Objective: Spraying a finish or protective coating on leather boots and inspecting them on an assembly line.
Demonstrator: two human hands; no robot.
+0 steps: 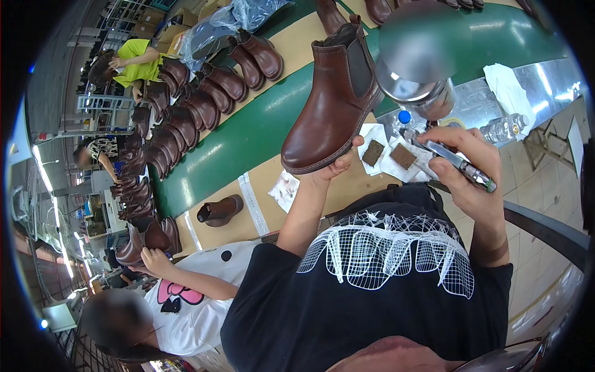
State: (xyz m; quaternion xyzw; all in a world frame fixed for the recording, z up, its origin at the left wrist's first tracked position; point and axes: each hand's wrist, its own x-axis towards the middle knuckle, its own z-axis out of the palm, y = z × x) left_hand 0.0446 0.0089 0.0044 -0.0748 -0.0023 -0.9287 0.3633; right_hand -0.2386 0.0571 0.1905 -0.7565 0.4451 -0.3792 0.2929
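Observation:
A glossy brown leather ankle boot (331,111) with dark elastic side panels is held up, toe toward the lower left. My left hand (331,167) is closed on it from underneath, gripping the sole edge. In my right hand (468,164), to the right of the boot, a slim silver pen-like tool (460,162) is pinched between thumb and fingers, its exact kind unclear. The tool is apart from the boot. Below and between the hands, a dark sponge block (373,152) and a brown sponge block (403,157) rest on white paper.
A shiny metal container (427,99), partly blurred, stands behind my right hand near a clear plastic bottle (505,128) and white cloth (508,93). Rows of brown boots (180,127) line the green bench (260,127). A person in white (192,279) handles boots at my left.

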